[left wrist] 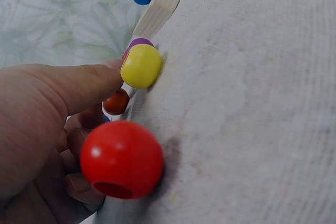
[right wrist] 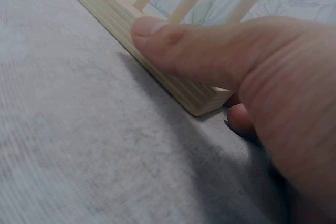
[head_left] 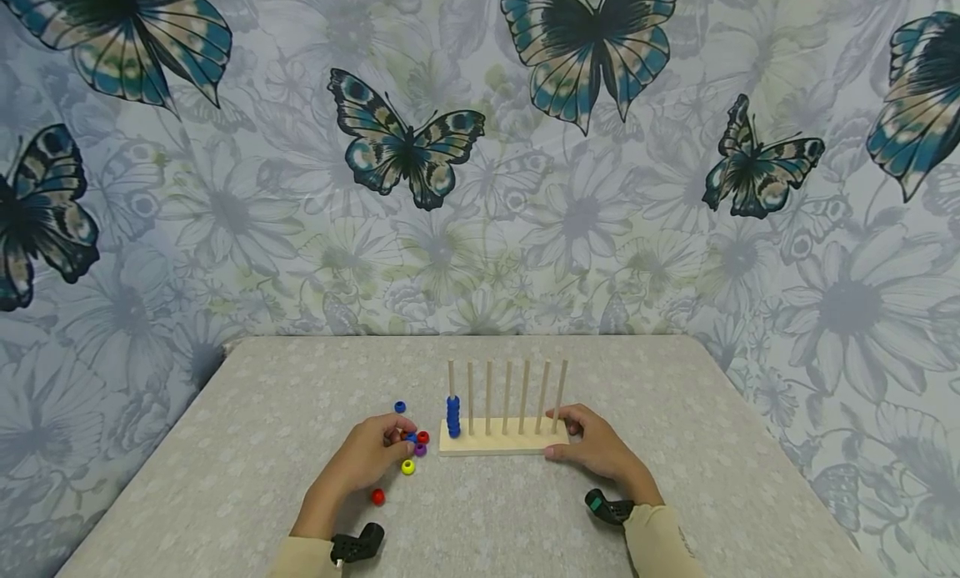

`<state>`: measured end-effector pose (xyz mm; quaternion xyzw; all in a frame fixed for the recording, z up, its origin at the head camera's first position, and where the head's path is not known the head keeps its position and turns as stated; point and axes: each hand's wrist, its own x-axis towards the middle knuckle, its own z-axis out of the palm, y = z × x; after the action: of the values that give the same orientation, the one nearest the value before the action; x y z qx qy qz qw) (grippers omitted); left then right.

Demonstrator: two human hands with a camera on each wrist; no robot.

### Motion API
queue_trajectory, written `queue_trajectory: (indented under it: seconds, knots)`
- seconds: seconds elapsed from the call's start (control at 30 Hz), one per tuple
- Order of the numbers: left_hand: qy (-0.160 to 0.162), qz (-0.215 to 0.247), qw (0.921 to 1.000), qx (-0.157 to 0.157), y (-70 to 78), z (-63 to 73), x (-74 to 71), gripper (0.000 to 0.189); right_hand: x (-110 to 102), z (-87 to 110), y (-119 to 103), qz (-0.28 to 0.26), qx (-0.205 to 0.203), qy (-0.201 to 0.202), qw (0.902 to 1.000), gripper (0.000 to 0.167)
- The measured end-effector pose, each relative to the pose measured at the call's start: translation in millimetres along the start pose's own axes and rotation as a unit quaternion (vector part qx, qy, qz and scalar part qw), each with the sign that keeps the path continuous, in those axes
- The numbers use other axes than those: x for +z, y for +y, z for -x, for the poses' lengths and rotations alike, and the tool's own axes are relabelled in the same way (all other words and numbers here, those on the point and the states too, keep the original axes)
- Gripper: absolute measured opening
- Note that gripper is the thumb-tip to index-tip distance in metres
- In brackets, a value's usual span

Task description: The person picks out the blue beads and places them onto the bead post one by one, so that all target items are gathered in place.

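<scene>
A wooden abacus stand with several upright pegs stands on the table. Blue beads are stacked on its leftmost peg. My right hand grips the base's right end, the thumb along its front side. Left of the stand, my left hand has thumb and index finger around a blue bead; the left wrist view hides this contact behind the thumb. Close by lie a red bead, a purple bead and a yellow bead. An orange-red bead shows beside the fingers.
Another red bead lies nearer the left wrist. A separate blue bead sits beyond the left hand. The table has a pale patterned cloth and meets a butterfly-print wall covering at the back.
</scene>
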<state>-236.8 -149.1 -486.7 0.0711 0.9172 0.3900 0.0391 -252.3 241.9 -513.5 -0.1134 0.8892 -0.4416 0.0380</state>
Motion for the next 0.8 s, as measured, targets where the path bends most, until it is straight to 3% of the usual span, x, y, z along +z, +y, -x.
queue_trajectory:
  seconds: [0.43, 0.8]
  knots:
    - [0.011, -0.001, 0.9999, -0.003, 1.5, 0.0, -1.0, 0.021, -0.5, 1.3, -1.3, 0.002, -0.003, -0.001, 1.0, 0.062]
    - [0.039, -0.01, 0.9989, 0.026, 8.0, 0.7, -9.6, 0.026, -0.8, 0.2, 0.7, 0.0, -0.007, -0.005, 1.0, 0.062]
